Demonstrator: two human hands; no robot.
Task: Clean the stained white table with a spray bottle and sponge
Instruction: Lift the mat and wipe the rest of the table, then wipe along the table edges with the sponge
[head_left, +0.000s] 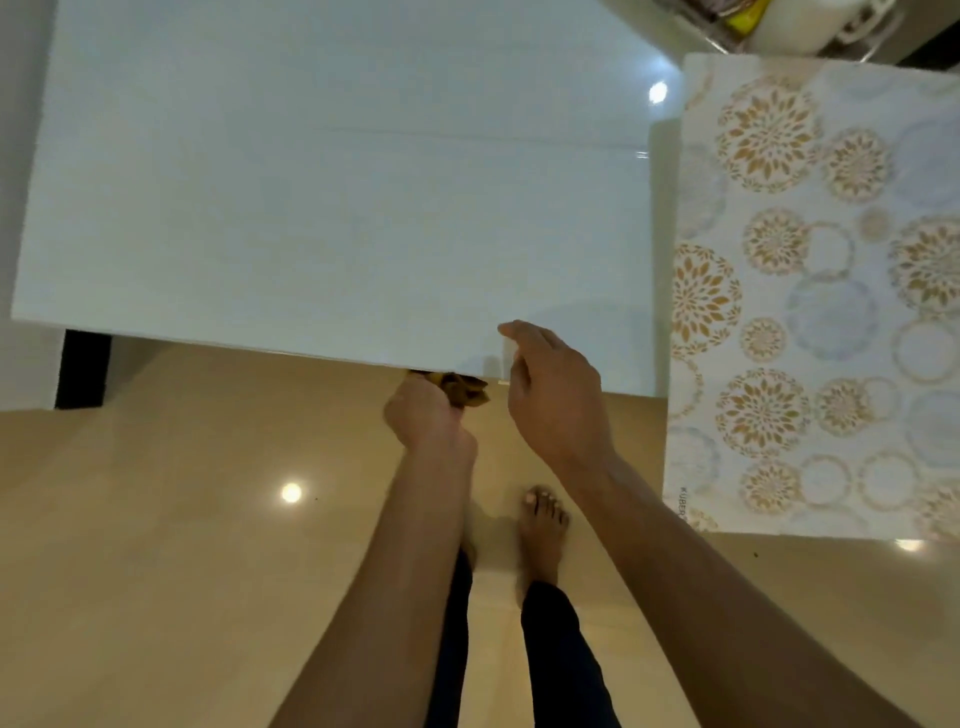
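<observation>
Sponge, or whatever the brown-yellow crumpled wad really was, sat bunched in the left hand just below the near edge of the tabletop; it looked more like a soft cloth than a block, and blur kept that from being settled. The left fingers were clenched round it, knuckles toward the camera, with the wad poking out toward the right and partly tucked under the table's edge. Nearest the camera, both bare forearms reached forward over the tan floor, above a bare foot and dark trouser legs.

Just beside the wad, the right hand hovered over the near right corner of the tabletop, fingers loosely bent and grasping nothing, the fingertips at or just above the surface; contact could not be told.

Farther out, the white top lay glossy and even, with no stain that could be made out, only a faint line across its middle and a lamp glare near the far right corner. By that look the wiping seemed largely done, perhaps at the stage of gathering residue off the edge. No spray bottle was in view. To the right stood a surface with a floral-patterned cover, and beyond it some indistinct clutter.
</observation>
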